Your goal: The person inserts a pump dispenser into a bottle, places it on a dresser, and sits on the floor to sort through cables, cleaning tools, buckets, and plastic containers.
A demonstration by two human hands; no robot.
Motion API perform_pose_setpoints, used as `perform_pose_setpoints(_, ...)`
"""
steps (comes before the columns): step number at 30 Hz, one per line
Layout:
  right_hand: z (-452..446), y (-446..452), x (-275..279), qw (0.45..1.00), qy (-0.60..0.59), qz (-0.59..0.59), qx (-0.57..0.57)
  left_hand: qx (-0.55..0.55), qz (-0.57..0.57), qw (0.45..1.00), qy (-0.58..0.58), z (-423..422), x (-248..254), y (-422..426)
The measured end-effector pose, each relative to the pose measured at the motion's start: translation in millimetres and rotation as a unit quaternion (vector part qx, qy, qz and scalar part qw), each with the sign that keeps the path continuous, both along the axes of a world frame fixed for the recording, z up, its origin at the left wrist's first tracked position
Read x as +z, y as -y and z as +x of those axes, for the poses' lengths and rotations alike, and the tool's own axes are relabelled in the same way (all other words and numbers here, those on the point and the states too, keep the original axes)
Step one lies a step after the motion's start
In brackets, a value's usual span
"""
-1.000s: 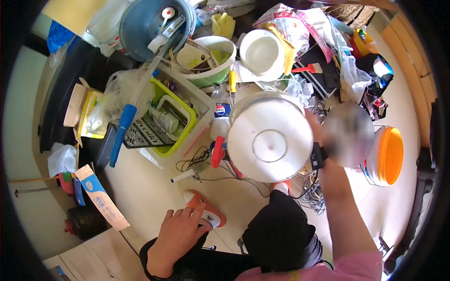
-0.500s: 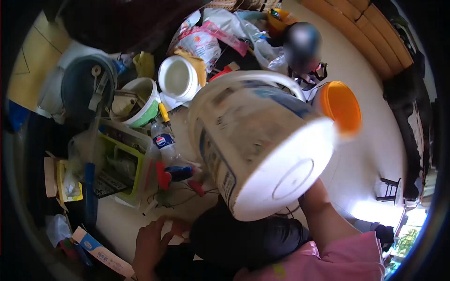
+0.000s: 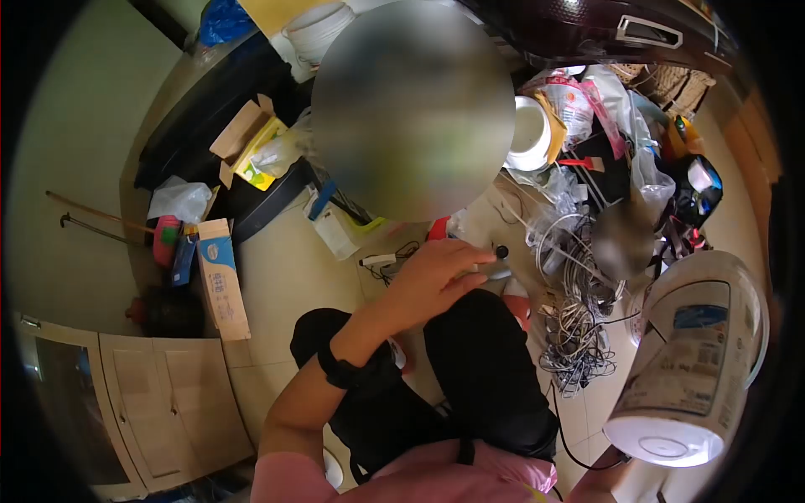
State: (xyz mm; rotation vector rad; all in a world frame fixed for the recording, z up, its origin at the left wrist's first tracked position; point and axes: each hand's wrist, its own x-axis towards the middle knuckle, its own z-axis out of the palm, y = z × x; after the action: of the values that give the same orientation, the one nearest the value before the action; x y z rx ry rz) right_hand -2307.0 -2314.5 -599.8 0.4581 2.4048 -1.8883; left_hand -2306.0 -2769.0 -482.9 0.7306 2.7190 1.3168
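A low wooden cabinet stands at the lower left, with a cardboard carton just beside it. Above the carton lie a clear plastic bag and an open yellow box. A large blurred disc covers much of the clutter behind, so what lies there cannot be told. In the middle, the left hand, with a black band on its wrist, reaches across the knees; its fingers are extended, the thumb apart from them, near a small black round object. Beyond stands a white tub, and right of it lies a red-handled paintbrush. A tangle of wires covers the floor between the knees and the white bucket. The bucket is tilted at the far right, its base toward the viewer. The right hand is hidden near the bucket; whether its fingers grip it, I cannot tell.
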Motion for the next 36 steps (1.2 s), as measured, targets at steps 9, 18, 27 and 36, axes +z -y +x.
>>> perform_pose_setpoints(9, 29, 22, -6, 0.991, 0.023, -0.128, -0.030, -0.228, -0.043, 0.971, -0.064, -19, -4, -122)
perform_pose_setpoints(18, 45, 37, -37, 0.910, 0.062, -0.403, -0.077, -0.236, 0.121, 0.963, 0.054, 22, -22, -124)
perform_pose_setpoints(27, 37, 22, -35, 0.826, -0.026, -0.547, -0.137, -0.052, 0.419, 0.882, 0.208, 8, 56, -119)
perform_pose_setpoints(36, 70, 52, 153, 0.878, -0.354, 0.322, -0.031, -0.048, -0.155, 0.939, -0.304, 16, 13, -131)
